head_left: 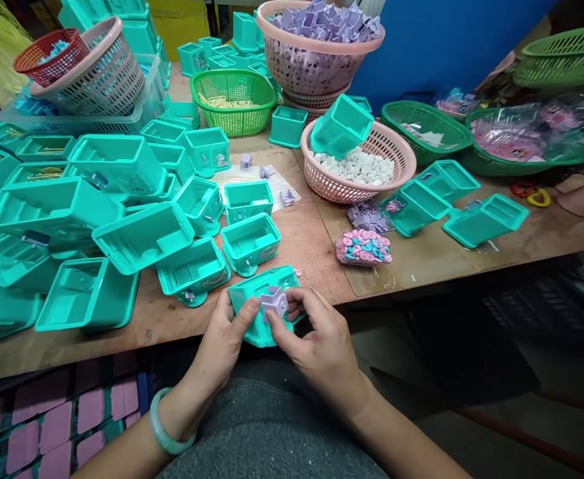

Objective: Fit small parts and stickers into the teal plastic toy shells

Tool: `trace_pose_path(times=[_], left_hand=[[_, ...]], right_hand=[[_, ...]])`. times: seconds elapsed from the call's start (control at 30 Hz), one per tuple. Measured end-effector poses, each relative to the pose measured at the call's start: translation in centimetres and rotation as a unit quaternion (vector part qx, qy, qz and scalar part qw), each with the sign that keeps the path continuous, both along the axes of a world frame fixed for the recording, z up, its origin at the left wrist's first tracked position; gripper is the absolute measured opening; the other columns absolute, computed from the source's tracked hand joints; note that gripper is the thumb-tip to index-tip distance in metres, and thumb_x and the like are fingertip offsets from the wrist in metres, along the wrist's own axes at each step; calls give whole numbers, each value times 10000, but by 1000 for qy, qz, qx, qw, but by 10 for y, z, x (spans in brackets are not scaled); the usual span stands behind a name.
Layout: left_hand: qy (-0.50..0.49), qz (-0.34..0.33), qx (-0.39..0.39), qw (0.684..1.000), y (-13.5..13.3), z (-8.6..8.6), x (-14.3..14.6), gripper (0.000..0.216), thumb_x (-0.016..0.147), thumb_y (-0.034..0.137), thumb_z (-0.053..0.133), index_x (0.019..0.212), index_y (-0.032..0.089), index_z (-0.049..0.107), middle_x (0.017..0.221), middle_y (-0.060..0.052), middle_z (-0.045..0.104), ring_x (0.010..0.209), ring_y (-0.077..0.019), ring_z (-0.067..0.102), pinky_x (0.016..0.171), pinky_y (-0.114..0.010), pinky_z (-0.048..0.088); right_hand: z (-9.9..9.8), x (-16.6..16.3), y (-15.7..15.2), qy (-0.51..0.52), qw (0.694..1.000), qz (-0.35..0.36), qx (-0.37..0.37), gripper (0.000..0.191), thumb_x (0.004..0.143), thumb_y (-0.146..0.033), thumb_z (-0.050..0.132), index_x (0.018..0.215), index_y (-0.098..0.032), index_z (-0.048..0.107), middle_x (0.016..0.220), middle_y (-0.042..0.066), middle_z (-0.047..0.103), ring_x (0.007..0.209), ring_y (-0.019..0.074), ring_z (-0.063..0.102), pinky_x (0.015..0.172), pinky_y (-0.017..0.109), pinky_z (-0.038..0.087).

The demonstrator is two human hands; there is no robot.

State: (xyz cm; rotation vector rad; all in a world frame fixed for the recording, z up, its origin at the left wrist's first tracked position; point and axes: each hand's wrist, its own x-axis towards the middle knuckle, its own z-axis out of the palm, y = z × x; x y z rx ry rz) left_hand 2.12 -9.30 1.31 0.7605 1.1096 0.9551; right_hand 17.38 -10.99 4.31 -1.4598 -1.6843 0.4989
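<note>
I hold a teal plastic box (258, 293) upside down over my lap at the near edge of the wooden table (302, 239). My left hand (222, 342) is wrapped round its left side, thumb on the box beside a small purple plastic piece (274, 301). My right hand (316, 339) pinches that purple piece against the box with thumb and forefinger. A pale green bangle (165, 429) is on my left wrist.
Many teal boxes (117, 166) are piled on the left of the table. Behind are a pink basket of white pieces (359, 166), a green basket (235, 100), a basket of purple pieces (322, 46), more green baskets (426, 130) and a bag of coloured bits (364, 247).
</note>
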Motion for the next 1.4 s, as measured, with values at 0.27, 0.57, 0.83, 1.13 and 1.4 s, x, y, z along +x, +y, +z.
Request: trace_pose_path(times=[0.27,0.57,0.83,1.13,1.4], left_hand=[[40,-25,32,998,1,5,0,501,850,539,735,1184,217,546,1062,-35,724,1025,-200,664,913,-324,543],[47,-30,39,998,-1,5,-1,473,826,518,756,1126,217,548,1036,-40,739,999,-214,690,875,-329,567],[49,-40,51,997,1,6,2,453,828,505,759,1121,223,560,1084,-44,750,1018,-211,699,886,-323,572],[56,-47,58,996,-5,7,2,486,824,506,765,1150,226,538,1042,-50,749,954,-208,708,857,-323,568],[56,-65,98,991,-2,-10,-14,621,805,447,790,1300,246,473,1262,-90,679,1175,-263,647,998,-378,518]], right_hand=[[-2,0,-1,-63,997,-6,40,117,949,-277,598,932,-164,576,791,35,603,637,150,611,571,261,528],[3,9,-8,-13,999,30,5,167,862,-205,656,1009,-157,594,823,27,657,672,134,644,647,244,565],[1,2,-10,-55,998,-18,-3,118,842,-231,602,925,-199,525,757,6,606,626,151,613,575,270,515],[-3,0,-13,-84,996,-19,15,147,850,-205,598,888,-223,457,736,-6,562,610,155,576,555,277,483],[-19,18,-25,-9,995,101,-8,357,898,-328,724,1163,-205,517,1010,66,638,919,211,654,794,346,591]])
